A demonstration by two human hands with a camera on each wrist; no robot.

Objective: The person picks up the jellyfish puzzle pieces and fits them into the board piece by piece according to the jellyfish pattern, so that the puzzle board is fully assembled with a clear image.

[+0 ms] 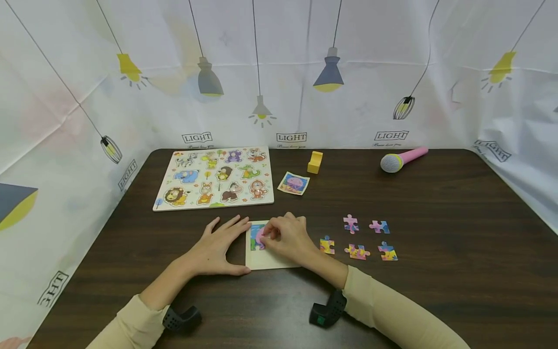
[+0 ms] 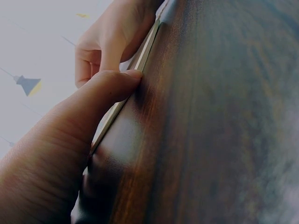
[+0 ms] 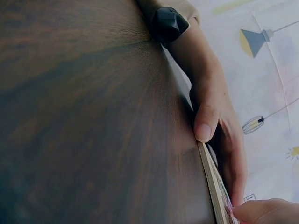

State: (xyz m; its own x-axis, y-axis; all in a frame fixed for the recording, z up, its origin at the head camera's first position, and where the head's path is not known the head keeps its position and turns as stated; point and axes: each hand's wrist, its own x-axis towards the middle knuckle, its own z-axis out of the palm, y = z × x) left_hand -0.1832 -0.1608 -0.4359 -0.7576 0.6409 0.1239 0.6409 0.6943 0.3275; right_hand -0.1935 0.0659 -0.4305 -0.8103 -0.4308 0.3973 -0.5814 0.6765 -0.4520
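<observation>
In the head view, a pale wooden puzzle tray (image 1: 273, 262) lies on the table, part of its picture, pink, blue and green, showing at the upper left. My left hand (image 1: 216, 251) rests at its left side with fingers spread; the thumb touches the near left corner and a fingertip the far one. Over the tray is my right hand (image 1: 287, 237), thumb and forefinger pinching a pink puzzle piece (image 1: 260, 236) at the picture, mostly hidden by the fingers. The left wrist view shows the left thumb (image 2: 114, 86) against the tray's edge. Several loose puzzle pieces (image 1: 357, 251) lie to the right.
Behind the tray are an animal puzzle board (image 1: 213, 177), a small picture card (image 1: 294, 183) and a yellow block (image 1: 315, 162). A pink toy microphone (image 1: 403, 160) lies at the back right. A white lamp-print cloth (image 1: 287, 72) hangs behind the dark table (image 1: 457, 271).
</observation>
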